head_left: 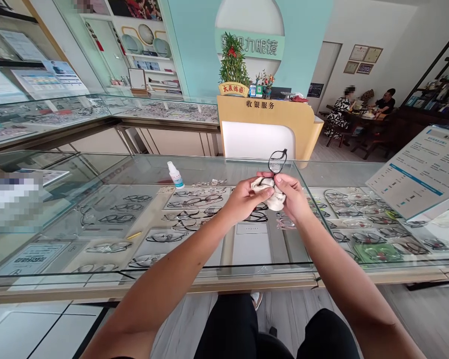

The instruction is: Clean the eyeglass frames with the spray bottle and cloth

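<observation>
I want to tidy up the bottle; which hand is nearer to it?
Left. The left hand is right of the bottle, holding the cloth; the right hand is farther right, on the cloth's far side.

open gap left of hands, then spray bottle

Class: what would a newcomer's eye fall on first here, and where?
Probably the left hand and right hand, centre, holding dark-framed glasses and a pale cloth above the glass counter. A white spray bottle stands left of them; behind, a leafy plant rises over the tan desk.
</observation>
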Action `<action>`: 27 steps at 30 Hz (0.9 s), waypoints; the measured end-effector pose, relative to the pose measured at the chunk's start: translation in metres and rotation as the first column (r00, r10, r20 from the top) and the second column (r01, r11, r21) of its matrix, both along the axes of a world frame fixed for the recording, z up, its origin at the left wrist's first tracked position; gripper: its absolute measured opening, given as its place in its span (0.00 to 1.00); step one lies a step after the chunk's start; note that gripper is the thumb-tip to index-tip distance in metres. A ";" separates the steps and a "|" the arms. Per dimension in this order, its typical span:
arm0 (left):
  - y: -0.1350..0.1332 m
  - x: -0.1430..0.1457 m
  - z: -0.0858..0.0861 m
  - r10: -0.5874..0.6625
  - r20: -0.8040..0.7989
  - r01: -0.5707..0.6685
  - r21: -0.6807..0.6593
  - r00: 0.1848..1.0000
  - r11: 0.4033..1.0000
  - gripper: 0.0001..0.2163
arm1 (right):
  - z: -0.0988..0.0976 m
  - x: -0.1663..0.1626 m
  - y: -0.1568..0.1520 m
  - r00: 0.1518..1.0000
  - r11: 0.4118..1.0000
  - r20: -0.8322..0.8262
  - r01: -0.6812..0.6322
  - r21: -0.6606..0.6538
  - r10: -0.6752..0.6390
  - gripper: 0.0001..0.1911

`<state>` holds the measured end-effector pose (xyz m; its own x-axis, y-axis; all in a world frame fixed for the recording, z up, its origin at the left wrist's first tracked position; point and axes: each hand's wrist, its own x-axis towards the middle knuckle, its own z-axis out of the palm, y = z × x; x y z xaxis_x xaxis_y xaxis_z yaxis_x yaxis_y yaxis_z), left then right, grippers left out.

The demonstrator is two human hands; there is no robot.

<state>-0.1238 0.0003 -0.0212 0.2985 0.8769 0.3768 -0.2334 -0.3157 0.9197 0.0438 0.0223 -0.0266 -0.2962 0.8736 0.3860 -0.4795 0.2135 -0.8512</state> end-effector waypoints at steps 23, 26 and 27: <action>0.002 -0.004 -0.001 0.016 -0.075 -0.017 -0.003 0.997 1.000 0.28 | 0.000 0.003 0.004 0.998 1.000 0.065 -0.009 -0.002 0.010 0.18; 0.003 -0.002 -0.004 0.129 -0.058 -0.127 0.024 0.990 0.992 0.29 | -0.008 0.003 0.009 0.995 0.997 0.098 -0.009 0.074 0.001 0.14; 0.003 -0.002 -0.004 0.170 -0.063 -0.168 0.037 0.983 0.985 0.30 | -0.009 0.003 0.010 0.994 0.996 0.106 0.000 0.088 -0.009 0.13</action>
